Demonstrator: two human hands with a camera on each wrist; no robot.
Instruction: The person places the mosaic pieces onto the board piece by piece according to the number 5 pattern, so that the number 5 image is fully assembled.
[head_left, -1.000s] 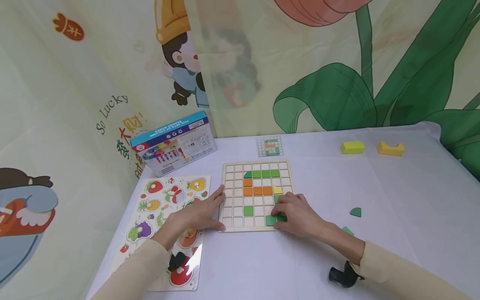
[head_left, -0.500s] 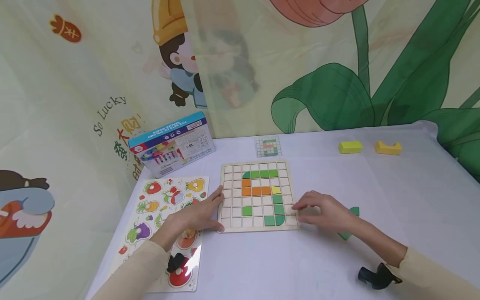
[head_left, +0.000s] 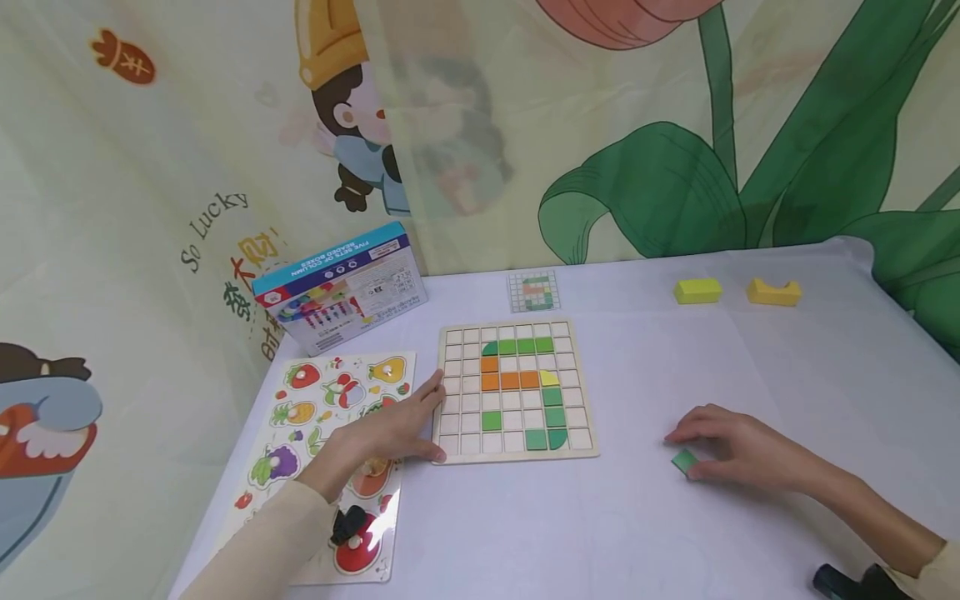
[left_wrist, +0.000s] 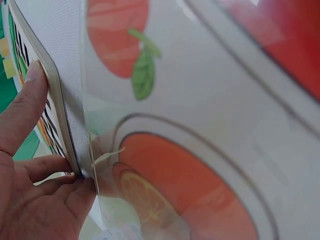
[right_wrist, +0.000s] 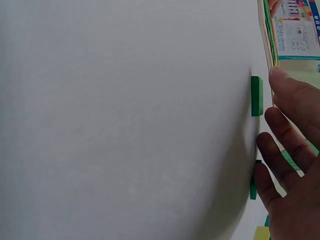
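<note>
My left hand (head_left: 390, 427) rests along the left edge of the wooden grid board (head_left: 587, 417), fingers spread; in the left wrist view its thumb (left_wrist: 33, 82) touches the board's rim. Green, orange and yellow tiles lie in the board's cells. My right hand (head_left: 750, 450) is over the cloth right of the board, fingers relaxed. A green tile (head_left: 683, 461) lies by its thumb tip, apart from the fingers in the right wrist view. A second green tile (right_wrist: 253, 182) shows there near the little finger; in the head view the hand hides it.
A small pattern card (head_left: 534, 291) lies behind the board. A fruit puzzle board (head_left: 300, 450) lies left under the left forearm, with a cardboard box (head_left: 341, 287) behind it. A yellow-green block (head_left: 698, 291) and a notched yellow block (head_left: 774, 292) stand back right.
My right hand has left the board's near right corner, uncovering a rounded green tile in its cell, and moved right to the loose green tiles. My left hand stays at the board's edge.
</note>
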